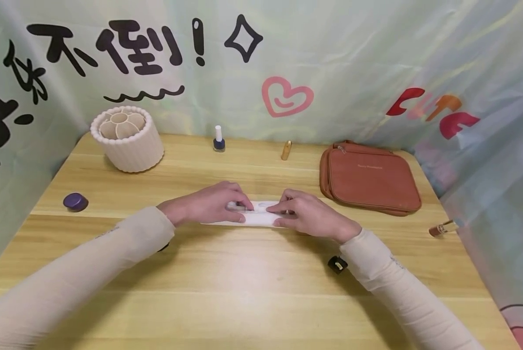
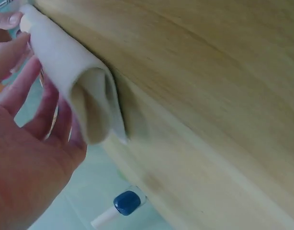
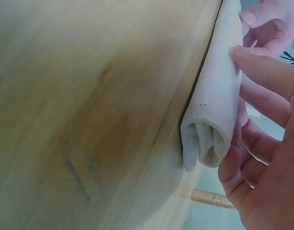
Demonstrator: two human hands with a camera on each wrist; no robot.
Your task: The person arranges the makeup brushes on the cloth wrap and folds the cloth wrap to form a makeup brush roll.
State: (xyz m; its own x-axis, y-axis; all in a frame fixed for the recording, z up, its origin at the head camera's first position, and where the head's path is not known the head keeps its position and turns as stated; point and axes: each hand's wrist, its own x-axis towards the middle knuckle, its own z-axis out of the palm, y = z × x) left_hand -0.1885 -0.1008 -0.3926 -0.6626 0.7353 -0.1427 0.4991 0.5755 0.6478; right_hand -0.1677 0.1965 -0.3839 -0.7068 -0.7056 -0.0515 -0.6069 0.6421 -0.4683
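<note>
A white, soft, cloth-like sheet [image 1: 259, 220] lies rolled into a flat strip across the middle of the table. My left hand [image 1: 213, 204] holds its left part, thumb on the near side and fingers over the far side. On the right part, my right hand [image 1: 311, 214] grips the roll in the same way. The two hands are close together but apart. In the left wrist view the roll [image 2: 65, 60] shows a hollow, folded end; in the right wrist view the other end of the roll [image 3: 211, 103] shows its layers. Something clear or shiny near the left fingers is too small to tell.
Behind the hands stand a dark blue nail polish bottle [image 1: 219, 143] and a gold tube [image 1: 286, 150]. A ribbed white holder [image 1: 134, 150] and a purple round container [image 1: 75, 201] are at left. A brown zipped case [image 1: 375, 180] and a lipstick [image 1: 442, 228] lie at right.
</note>
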